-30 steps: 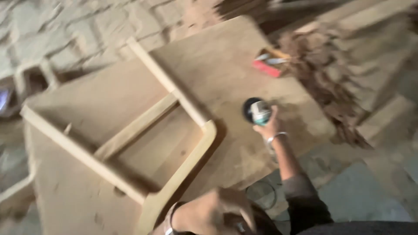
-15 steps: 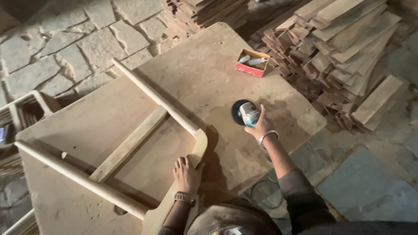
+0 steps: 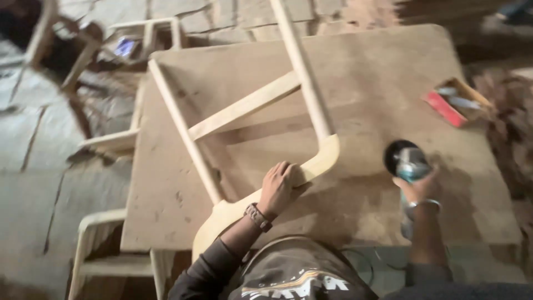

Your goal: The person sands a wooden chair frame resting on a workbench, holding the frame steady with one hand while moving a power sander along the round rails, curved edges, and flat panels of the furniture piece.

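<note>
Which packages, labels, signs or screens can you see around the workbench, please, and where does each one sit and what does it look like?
Small open cardboard box with a red side: on the far right part of the wooden worktop, beyond the right hand; rectangular, brown inside, holding pale blurred items.
Small bluish-white flat packet or sheet: on the floor beyond the worktop's far left corner, among pale wooden frames; too blurred to tell more.
No signs or screens are in view.
</note>
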